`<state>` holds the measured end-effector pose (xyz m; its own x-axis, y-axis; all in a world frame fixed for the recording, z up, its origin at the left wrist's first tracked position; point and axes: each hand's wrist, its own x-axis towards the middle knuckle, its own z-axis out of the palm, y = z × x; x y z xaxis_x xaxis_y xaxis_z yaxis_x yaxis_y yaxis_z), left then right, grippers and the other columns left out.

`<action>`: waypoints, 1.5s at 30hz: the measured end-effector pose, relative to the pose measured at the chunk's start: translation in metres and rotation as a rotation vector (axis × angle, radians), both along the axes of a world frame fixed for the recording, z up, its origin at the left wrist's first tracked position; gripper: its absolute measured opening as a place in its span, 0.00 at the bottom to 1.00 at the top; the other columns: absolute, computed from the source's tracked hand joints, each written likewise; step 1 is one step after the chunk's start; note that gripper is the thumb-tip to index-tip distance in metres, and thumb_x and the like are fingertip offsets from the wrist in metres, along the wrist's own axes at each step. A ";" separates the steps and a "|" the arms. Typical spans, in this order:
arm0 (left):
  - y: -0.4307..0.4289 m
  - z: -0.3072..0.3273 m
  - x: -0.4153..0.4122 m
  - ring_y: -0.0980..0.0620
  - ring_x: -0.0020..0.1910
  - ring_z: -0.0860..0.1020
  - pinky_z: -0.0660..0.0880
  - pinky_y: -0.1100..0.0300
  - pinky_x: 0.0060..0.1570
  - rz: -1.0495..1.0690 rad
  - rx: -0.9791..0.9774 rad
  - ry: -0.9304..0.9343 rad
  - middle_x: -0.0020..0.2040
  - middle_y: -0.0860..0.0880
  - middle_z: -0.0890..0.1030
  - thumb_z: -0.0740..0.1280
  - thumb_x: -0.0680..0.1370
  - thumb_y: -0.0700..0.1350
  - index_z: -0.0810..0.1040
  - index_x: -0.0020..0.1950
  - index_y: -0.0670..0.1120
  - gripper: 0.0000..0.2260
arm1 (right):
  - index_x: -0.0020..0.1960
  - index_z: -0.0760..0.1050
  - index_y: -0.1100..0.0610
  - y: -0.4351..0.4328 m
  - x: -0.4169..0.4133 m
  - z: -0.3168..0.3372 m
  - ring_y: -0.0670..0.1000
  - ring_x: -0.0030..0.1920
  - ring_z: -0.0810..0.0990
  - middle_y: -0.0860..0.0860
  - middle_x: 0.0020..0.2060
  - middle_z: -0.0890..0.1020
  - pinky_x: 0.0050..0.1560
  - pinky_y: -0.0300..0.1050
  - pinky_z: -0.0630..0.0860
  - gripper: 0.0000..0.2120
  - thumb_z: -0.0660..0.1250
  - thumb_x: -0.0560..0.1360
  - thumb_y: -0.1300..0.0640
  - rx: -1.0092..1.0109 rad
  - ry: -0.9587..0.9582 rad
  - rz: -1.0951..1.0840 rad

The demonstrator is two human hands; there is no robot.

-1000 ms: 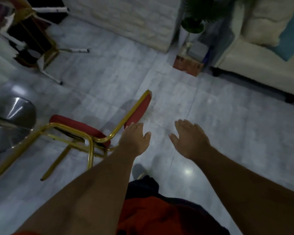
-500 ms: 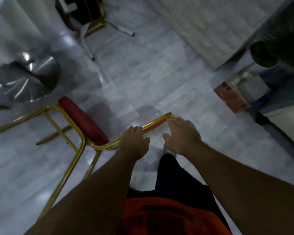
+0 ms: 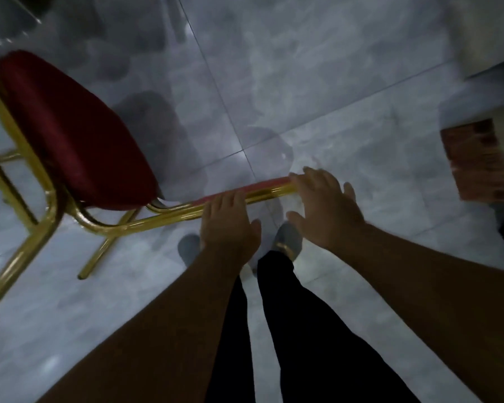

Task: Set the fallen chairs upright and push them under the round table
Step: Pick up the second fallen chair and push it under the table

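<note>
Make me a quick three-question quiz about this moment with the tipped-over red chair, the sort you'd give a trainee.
1. True or false: the chair with the red seat stands upright on all its legs.
2. Which part of the chair do the left hand and the right hand reach? A) the seat cushion B) the gold rail of the backrest C) a leg tip
3. Fill in: the floor is made of grey ____.

Key
1. False: it lies tipped, its legs pointing sideways.
2. B: both hands are on the rail; whether the fingers have closed round it cannot be told.
3. tiles
</note>
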<state>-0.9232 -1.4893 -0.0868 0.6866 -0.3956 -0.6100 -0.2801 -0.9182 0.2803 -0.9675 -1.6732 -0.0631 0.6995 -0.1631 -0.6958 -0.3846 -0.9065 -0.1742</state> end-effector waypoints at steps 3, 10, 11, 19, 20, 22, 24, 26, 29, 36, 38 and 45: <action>-0.003 -0.058 0.003 0.43 0.78 0.62 0.51 0.44 0.79 -0.049 -0.025 -0.047 0.76 0.46 0.67 0.62 0.80 0.60 0.60 0.78 0.46 0.31 | 0.81 0.49 0.46 -0.011 0.003 -0.064 0.58 0.81 0.50 0.53 0.81 0.53 0.76 0.69 0.53 0.39 0.66 0.78 0.40 -0.005 -0.017 0.072; -0.001 -0.119 -0.006 0.43 0.54 0.76 0.69 0.45 0.58 -0.053 -0.004 -0.282 0.55 0.48 0.78 0.57 0.79 0.67 0.73 0.63 0.51 0.24 | 0.64 0.74 0.51 -0.019 -0.010 -0.148 0.56 0.52 0.75 0.52 0.51 0.78 0.61 0.57 0.69 0.28 0.67 0.72 0.35 0.055 -0.381 0.174; -0.003 -0.121 -0.006 0.43 0.52 0.76 0.69 0.46 0.56 -0.052 0.004 -0.308 0.54 0.48 0.78 0.57 0.79 0.67 0.74 0.61 0.51 0.23 | 0.62 0.76 0.52 -0.020 -0.010 -0.150 0.56 0.50 0.75 0.52 0.49 0.78 0.59 0.55 0.69 0.26 0.66 0.73 0.35 0.078 -0.427 0.161; -0.008 -0.128 -0.005 0.44 0.51 0.77 0.71 0.47 0.50 -0.124 -0.056 -0.376 0.53 0.48 0.79 0.58 0.80 0.66 0.75 0.59 0.50 0.22 | 0.57 0.77 0.57 -0.020 -0.008 -0.153 0.57 0.46 0.74 0.55 0.47 0.78 0.47 0.49 0.67 0.25 0.58 0.77 0.36 0.007 -0.492 0.269; -0.008 -0.128 -0.004 0.44 0.50 0.77 0.71 0.48 0.50 -0.141 -0.057 -0.372 0.53 0.48 0.79 0.58 0.80 0.65 0.76 0.59 0.51 0.21 | 0.56 0.76 0.57 -0.019 -0.008 -0.152 0.57 0.46 0.74 0.55 0.47 0.78 0.46 0.49 0.67 0.25 0.58 0.78 0.37 -0.003 -0.507 0.291; -0.009 -0.125 -0.005 0.44 0.49 0.77 0.71 0.48 0.49 -0.130 -0.053 -0.373 0.51 0.48 0.79 0.58 0.80 0.64 0.76 0.58 0.50 0.20 | 0.56 0.76 0.57 -0.018 -0.008 -0.150 0.57 0.45 0.74 0.55 0.46 0.78 0.45 0.49 0.67 0.23 0.59 0.78 0.38 -0.006 -0.539 0.333; -0.002 -0.118 -0.007 0.44 0.49 0.77 0.70 0.48 0.50 -0.103 -0.068 -0.385 0.50 0.48 0.79 0.58 0.80 0.62 0.77 0.58 0.50 0.19 | 0.54 0.76 0.57 -0.014 -0.006 -0.143 0.57 0.45 0.75 0.54 0.46 0.79 0.44 0.48 0.67 0.21 0.61 0.77 0.40 0.016 -0.575 0.357; 0.005 -0.104 -0.008 0.44 0.50 0.77 0.70 0.48 0.53 -0.054 -0.115 -0.400 0.51 0.48 0.80 0.61 0.80 0.61 0.77 0.59 0.49 0.18 | 0.54 0.77 0.57 -0.007 -0.001 -0.129 0.58 0.46 0.75 0.54 0.46 0.79 0.44 0.50 0.69 0.21 0.61 0.76 0.39 0.028 -0.591 0.360; 0.016 -0.071 -0.002 0.45 0.52 0.77 0.69 0.47 0.56 0.027 -0.175 -0.394 0.52 0.48 0.80 0.62 0.80 0.60 0.78 0.59 0.50 0.17 | 0.55 0.79 0.55 0.004 0.008 -0.094 0.58 0.48 0.76 0.53 0.48 0.80 0.47 0.53 0.71 0.23 0.59 0.75 0.38 0.053 -0.599 0.307; 0.067 0.054 0.009 0.48 0.50 0.77 0.69 0.50 0.54 0.112 -0.348 -0.431 0.49 0.50 0.82 0.66 0.78 0.57 0.80 0.57 0.49 0.15 | 0.62 0.78 0.51 0.008 0.012 0.033 0.53 0.54 0.76 0.48 0.55 0.81 0.56 0.53 0.73 0.22 0.66 0.75 0.37 0.372 -0.630 0.139; 0.084 0.091 0.007 0.50 0.52 0.77 0.70 0.49 0.55 0.161 -0.348 -0.418 0.50 0.51 0.83 0.66 0.78 0.57 0.80 0.58 0.49 0.15 | 0.61 0.77 0.52 0.001 0.004 0.063 0.53 0.54 0.77 0.49 0.54 0.81 0.56 0.57 0.75 0.21 0.67 0.76 0.39 0.442 -0.624 0.038; 0.142 0.185 -0.015 0.51 0.52 0.77 0.77 0.45 0.54 0.316 -0.428 -0.402 0.53 0.49 0.82 0.75 0.76 0.47 0.80 0.60 0.46 0.14 | 0.55 0.80 0.61 0.051 0.006 0.159 0.57 0.45 0.74 0.53 0.45 0.81 0.49 0.49 0.69 0.14 0.68 0.78 0.50 0.561 -0.761 0.207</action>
<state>-0.9381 -1.3473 0.0984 0.9506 -0.2880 -0.1158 -0.1744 -0.8043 0.5681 -0.9616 -1.6226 0.0958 0.9726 0.2319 0.0166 0.1683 -0.6530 -0.7384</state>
